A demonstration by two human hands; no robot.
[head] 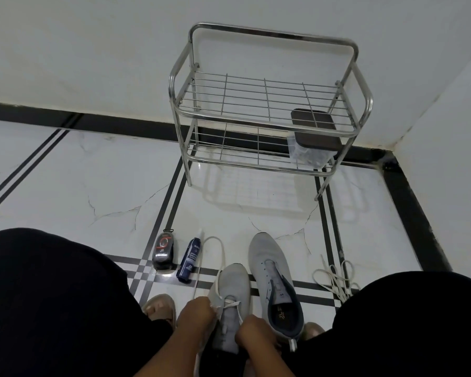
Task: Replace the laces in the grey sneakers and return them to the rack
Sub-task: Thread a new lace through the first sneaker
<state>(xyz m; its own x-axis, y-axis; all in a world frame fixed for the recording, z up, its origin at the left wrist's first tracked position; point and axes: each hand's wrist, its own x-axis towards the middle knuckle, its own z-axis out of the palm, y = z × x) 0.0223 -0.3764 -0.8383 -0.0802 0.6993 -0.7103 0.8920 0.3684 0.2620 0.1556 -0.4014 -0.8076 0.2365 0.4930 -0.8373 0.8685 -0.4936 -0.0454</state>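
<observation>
Seated on a tiled floor, lacing under way: left hand (195, 312) curled at the near sneaker (230, 303), apparently pinching the white lace (233, 303) at the lower eyelets; right hand (256, 334) curled at the same shoe's other flank, fingers hidden, so cannot tell whether clamped on lace or upper. Between both hands, that shoe, toe pointing away. Just beyond and to the outside of the right hand, the second sneaker (273, 278), eyelets bare, blue lining showing. Further out past the right hand, a loose tangle of laces (335, 278) on the tile. Trailing forward from the left hand, the lace's free length looping over the floor. Well ahead of both hands, against the wall, the steel rack (267, 110), awaiting the pair.

Handling, as judged: light, soft knit uppers, likely to fold under a squeeze, so best steadied at the heel collar or sole edge. Lace limp and thin, best pinched near the tip for threading. Nothing fragile, nothing slippery.

Count: two grey sneakers, one part-laced, one unlaced; one lace in work; a bundle of loose laces, number not clear; one rack, two tiers; two shoe-care containers (186, 261) ahead of the left hand; one lidded box (314, 131) on the rack's lower tier.
</observation>
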